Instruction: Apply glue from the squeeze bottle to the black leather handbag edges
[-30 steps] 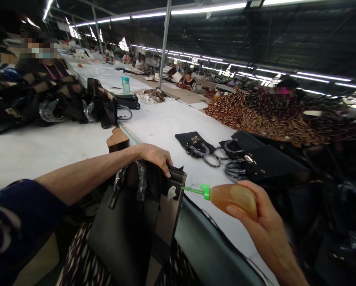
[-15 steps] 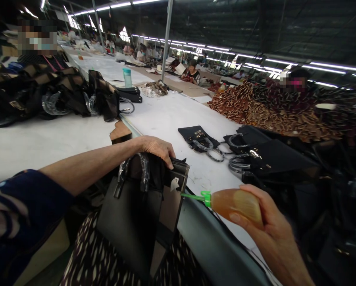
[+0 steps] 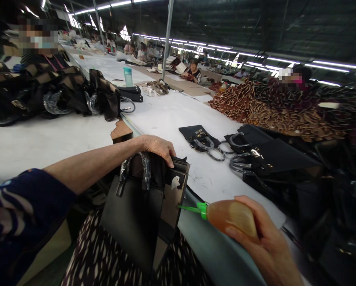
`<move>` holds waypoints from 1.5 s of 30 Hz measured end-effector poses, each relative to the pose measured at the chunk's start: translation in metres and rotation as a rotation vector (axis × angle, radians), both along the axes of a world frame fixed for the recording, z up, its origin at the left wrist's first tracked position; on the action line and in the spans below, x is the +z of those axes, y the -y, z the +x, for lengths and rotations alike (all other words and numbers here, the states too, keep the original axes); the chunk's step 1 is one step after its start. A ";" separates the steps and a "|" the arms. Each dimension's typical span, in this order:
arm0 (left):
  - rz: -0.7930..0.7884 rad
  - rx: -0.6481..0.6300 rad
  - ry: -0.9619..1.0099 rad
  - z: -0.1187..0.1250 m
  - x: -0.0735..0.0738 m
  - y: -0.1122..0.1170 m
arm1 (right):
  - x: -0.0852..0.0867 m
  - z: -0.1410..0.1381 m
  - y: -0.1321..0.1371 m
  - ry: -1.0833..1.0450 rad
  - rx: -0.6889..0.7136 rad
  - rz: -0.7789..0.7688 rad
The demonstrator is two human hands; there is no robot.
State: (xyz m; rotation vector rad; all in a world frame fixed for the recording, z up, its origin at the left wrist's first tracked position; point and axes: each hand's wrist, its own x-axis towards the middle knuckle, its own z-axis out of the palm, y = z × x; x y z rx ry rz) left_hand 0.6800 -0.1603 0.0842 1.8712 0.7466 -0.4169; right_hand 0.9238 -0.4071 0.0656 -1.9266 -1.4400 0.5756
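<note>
On my lap stands a black handbag [image 3: 133,214], its handles wrapped in clear plastic. My left hand [image 3: 160,149] is closed on the bag's upper side edge, the thumb or a finger pressing down on the panel there. The bag's open side shows a brown-grey inner strip [image 3: 171,198] with a small white tag [image 3: 175,182]. My right hand [image 3: 264,234] is wrapped round a squeeze bottle [image 3: 231,216] of amber liquid, held nearly level. Its green nozzle [image 3: 191,208] points left, the tip at the edge of the strip; whether it touches I cannot tell.
Several black bag pieces with wrapped handles [image 3: 206,143] lie on the white table [image 3: 166,115]. More black bags [image 3: 70,91] stand in a row at left, by a co-worker. A teal bottle [image 3: 127,76] stands behind. Piled brown pieces [image 3: 273,107] are at right.
My right hand has moved the squeeze bottle down and slightly left, so its nozzle tip sits lower along the strip. My left hand and the handbag have hardly moved.
</note>
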 end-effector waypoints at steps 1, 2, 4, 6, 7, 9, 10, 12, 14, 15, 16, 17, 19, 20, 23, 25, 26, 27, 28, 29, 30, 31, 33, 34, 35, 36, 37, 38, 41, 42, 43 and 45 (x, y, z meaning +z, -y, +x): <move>0.015 -0.008 0.000 0.000 0.000 0.000 | 0.000 -0.002 0.001 -0.003 -0.001 -0.004; 0.028 -0.016 0.001 0.000 0.000 0.000 | 0.000 -0.003 0.002 -0.007 0.003 -0.007; 0.039 -0.021 -0.003 0.001 0.001 0.000 | 0.000 -0.004 0.003 -0.016 0.012 -0.007; 0.027 -0.009 -0.012 0.001 0.002 0.001 | 0.001 -0.004 0.002 -0.024 0.026 -0.016; 0.021 -0.001 -0.016 0.001 0.003 0.001 | 0.001 -0.003 0.001 -0.023 0.028 -0.025; 0.017 0.011 -0.014 0.001 0.003 0.001 | 0.002 -0.002 0.000 -0.014 0.022 -0.034; 0.017 0.011 -0.009 0.001 0.002 0.001 | 0.003 -0.002 -0.001 -0.013 0.018 -0.034; 0.019 0.003 0.005 0.000 0.000 -0.001 | 0.004 -0.003 -0.001 -0.028 0.009 -0.028; 0.006 0.000 0.009 0.000 -0.001 -0.002 | 0.006 -0.007 0.000 -0.066 -0.006 -0.016; 0.002 -0.001 0.009 -0.001 -0.002 -0.002 | 0.007 -0.010 0.000 -0.084 -0.021 -0.008; 0.004 -0.003 0.008 -0.001 -0.002 -0.003 | 0.008 -0.012 0.001 -0.097 -0.038 0.001; 0.013 -0.007 0.009 -0.001 -0.001 -0.003 | 0.009 -0.015 0.001 -0.107 -0.053 0.008; 0.046 -0.023 0.005 -0.001 0.000 -0.003 | 0.010 -0.019 0.002 -0.125 -0.068 0.011; 0.061 -0.030 0.004 -0.001 0.001 -0.003 | 0.010 -0.020 0.003 -0.136 -0.069 0.009; 0.075 -0.035 -0.003 -0.001 0.003 -0.003 | 0.008 -0.019 0.004 -0.156 -0.055 0.000; 0.082 -0.032 0.007 -0.001 0.003 -0.003 | 0.005 -0.018 0.005 -0.152 -0.046 -0.007; 0.087 -0.029 0.011 -0.002 0.003 -0.003 | 0.004 -0.018 0.006 -0.150 -0.044 -0.014; 0.093 -0.027 0.015 -0.002 0.004 -0.003 | 0.003 -0.017 0.006 -0.150 -0.032 -0.026; 0.098 -0.024 0.016 -0.002 0.004 -0.002 | 0.003 -0.017 0.007 -0.153 -0.014 -0.039; 0.102 -0.020 0.013 -0.002 0.005 -0.002 | 0.002 -0.016 0.007 -0.157 0.011 -0.052; 0.105 -0.016 0.011 -0.002 0.006 -0.002 | 0.001 -0.016 0.008 -0.162 0.031 -0.059; 0.106 -0.011 0.011 -0.001 0.007 -0.001 | 0.001 -0.016 0.008 -0.166 0.042 -0.058; 0.107 0.001 0.016 0.000 0.009 -0.002 | -0.001 -0.015 0.009 -0.182 0.050 -0.058; 0.109 0.005 0.021 0.001 0.011 -0.003 | -0.002 -0.014 0.009 -0.191 0.032 -0.059; 0.114 0.007 0.030 0.002 0.014 -0.004 | -0.004 -0.013 0.008 -0.202 0.010 -0.062; 0.127 0.009 0.041 0.003 0.017 -0.005 | -0.006 -0.011 0.007 -0.211 -0.016 -0.064; 0.148 0.008 0.052 0.004 0.022 -0.007 | -0.009 -0.008 0.005 -0.224 -0.039 -0.067; 0.174 0.007 0.064 0.006 0.028 -0.009 | -0.011 -0.005 0.002 -0.243 -0.061 -0.064; 0.293 0.008 0.098 0.013 0.053 -0.016 | -0.019 0.010 -0.012 -0.383 -0.095 -0.005; 0.345 0.006 0.104 0.017 0.062 -0.017 | -0.022 0.015 -0.018 -0.447 -0.107 0.034; 0.408 0.001 0.107 0.022 0.072 -0.019 | -0.025 0.021 -0.024 -0.507 -0.122 0.082; 0.569 -0.016 0.103 0.034 0.087 -0.021 | -0.030 0.033 -0.035 -0.591 -0.153 0.183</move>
